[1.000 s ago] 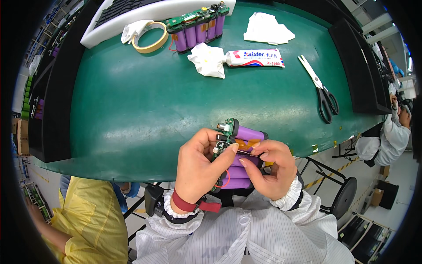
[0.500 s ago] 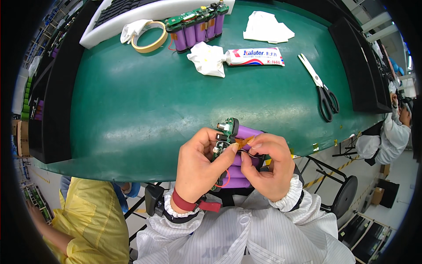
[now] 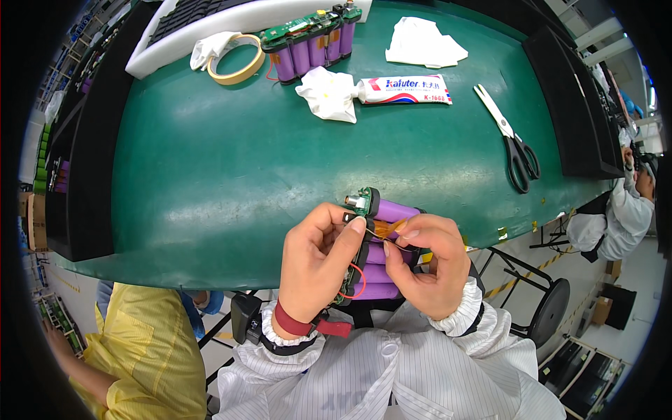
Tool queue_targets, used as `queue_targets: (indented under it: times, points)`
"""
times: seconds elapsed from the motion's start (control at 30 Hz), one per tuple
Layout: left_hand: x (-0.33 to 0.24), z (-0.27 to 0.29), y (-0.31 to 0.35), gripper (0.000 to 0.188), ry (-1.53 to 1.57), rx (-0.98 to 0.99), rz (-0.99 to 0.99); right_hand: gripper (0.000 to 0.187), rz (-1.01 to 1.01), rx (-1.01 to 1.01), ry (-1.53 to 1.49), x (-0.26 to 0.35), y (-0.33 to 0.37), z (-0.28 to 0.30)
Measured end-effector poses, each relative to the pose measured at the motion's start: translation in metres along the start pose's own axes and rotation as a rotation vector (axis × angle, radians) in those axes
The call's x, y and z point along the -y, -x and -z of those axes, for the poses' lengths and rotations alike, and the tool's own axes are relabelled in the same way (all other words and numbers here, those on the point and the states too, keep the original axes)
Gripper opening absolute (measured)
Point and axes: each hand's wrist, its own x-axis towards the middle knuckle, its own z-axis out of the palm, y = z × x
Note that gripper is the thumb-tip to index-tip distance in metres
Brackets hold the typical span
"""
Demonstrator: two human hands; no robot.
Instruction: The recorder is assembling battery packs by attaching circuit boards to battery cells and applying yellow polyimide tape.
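Observation:
A battery pack (image 3: 378,273) of purple cells, with a green circuit board along its left side, is held at the table's near edge. Gripping the board side, my left hand (image 3: 315,259) has its thumb pressed near the board's upper part. My right hand (image 3: 434,262) pinches the end of an amber tape strip (image 3: 386,228) that lies across the cells. A thin wire runs beside the strip, close to the right fingertips. One red wire (image 3: 362,282) loops out from the board below my left thumb. My palms and fingers hide parts of the pack.
On the green table (image 3: 231,161) lie scissors (image 3: 514,143), a white glue tube (image 3: 406,89), crumpled white wipes (image 3: 327,94) and a tape roll (image 3: 238,59). Another battery pack (image 3: 308,45) stands behind. Black bins flank both sides. A person in yellow (image 3: 147,350) sits at left.
My left thumb has moved up and left, off the amber tape and onto the board's edge. My right hand stays in nearly the same pinch.

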Motion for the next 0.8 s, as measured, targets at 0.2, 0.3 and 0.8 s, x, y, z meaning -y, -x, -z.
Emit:
queue_targets:
  times: [0.2, 0.3, 0.8]
  points:
    - [-0.001, 0.0, 0.0, 0.01, 0.012, 0.017, 0.022, 0.043, -0.005, -0.006, -0.016, 0.0, 0.002, 0.0]
    - [-0.002, -0.001, 0.0, 0.008, 0.03, 0.01, 0.033, 0.043, -0.006, -0.013, -0.018, 0.0, 0.002, 0.0]
    - [-0.001, -0.001, -0.001, 0.014, 0.037, -0.001, 0.07, 0.042, 0.072, -0.003, 0.029, 0.001, 0.007, 0.025]
